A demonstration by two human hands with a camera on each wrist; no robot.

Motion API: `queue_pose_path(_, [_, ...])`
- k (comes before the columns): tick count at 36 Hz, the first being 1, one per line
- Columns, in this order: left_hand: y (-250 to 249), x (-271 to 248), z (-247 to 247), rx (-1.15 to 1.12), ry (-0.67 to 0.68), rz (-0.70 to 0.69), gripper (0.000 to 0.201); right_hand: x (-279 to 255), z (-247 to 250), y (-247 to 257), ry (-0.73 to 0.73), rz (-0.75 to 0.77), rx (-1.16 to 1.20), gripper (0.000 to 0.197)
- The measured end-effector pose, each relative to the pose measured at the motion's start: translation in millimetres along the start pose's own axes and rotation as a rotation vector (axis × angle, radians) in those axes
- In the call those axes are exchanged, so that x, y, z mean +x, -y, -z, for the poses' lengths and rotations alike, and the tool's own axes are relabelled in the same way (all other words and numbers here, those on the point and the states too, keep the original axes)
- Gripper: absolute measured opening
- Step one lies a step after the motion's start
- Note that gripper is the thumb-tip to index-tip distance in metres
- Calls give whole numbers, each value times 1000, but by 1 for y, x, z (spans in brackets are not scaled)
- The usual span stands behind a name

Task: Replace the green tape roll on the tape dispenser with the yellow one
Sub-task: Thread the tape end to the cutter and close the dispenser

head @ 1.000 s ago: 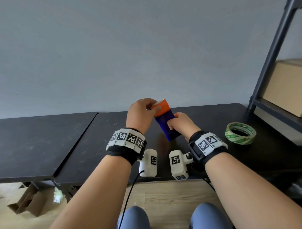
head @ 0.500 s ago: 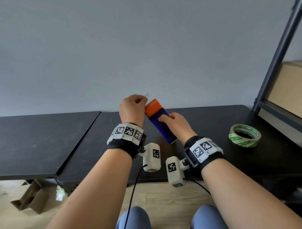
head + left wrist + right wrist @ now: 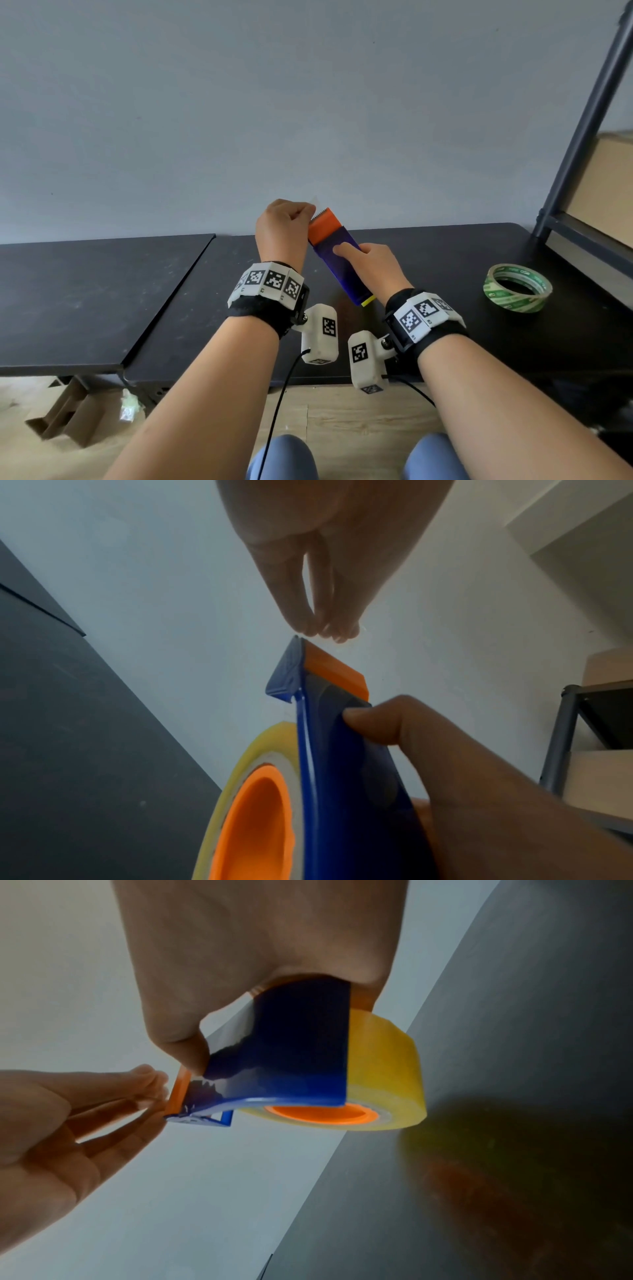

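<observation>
My right hand grips a blue tape dispenser with an orange cutter, held tilted above the table. The yellow tape roll sits on the dispenser's orange hub. My left hand pinches the clear tape end right at the cutter's toothed edge; its fingertips are pressed together. The right hand's index finger lies on the blue face, thumb on the other side. The green tape roll lies flat on the table at right, apart from both hands.
A black table lies under the hands, with a second black table abutting at left. A dark metal shelf post and a cardboard box stand at right. Folded cardboard lies on the floor.
My left hand has taken the tape end at the cutter and drawn it slightly up. Both hands and the dispenser have shifted a little left and up.
</observation>
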State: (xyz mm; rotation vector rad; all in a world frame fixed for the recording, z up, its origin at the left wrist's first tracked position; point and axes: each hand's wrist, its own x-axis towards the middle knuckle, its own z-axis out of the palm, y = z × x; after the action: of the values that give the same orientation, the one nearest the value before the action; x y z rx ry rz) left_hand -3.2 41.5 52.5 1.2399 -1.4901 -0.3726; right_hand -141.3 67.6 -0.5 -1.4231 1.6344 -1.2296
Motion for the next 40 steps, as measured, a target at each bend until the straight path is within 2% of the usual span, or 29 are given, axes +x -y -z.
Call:
queue_pose_path(4, [-1, -2, 1, -5, 54, 15, 19, 1, 0, -1, -2, -6, 16, 33])
queue_pose_path(10, [3, -5, 0, 95, 99, -83, 21, 4, -1, 1, -5, -33, 29, 36])
queue_pose_path(13, [11, -7, -4, 122, 92, -122, 17, 5, -2, 0, -13, -39, 27, 36])
queue_pose_path(20, [16, -15, -12, 148, 56, -174, 20, 7, -2, -2, -38, -23, -20, 39])
queue_pose_path(31, [22, -20, -16, 58, -20, -107, 18, 9, -2, -5, -29, -14, -31, 42])
queue_pose_path(36, [29, -25, -15, 136, -51, -250, 19, 10, -3, -4, -17, -8, -30, 53])
queue_pose_path(40, [33, -26, -16, 182, -52, -354, 19, 9, -2, -4, -18, -10, -9, 42])
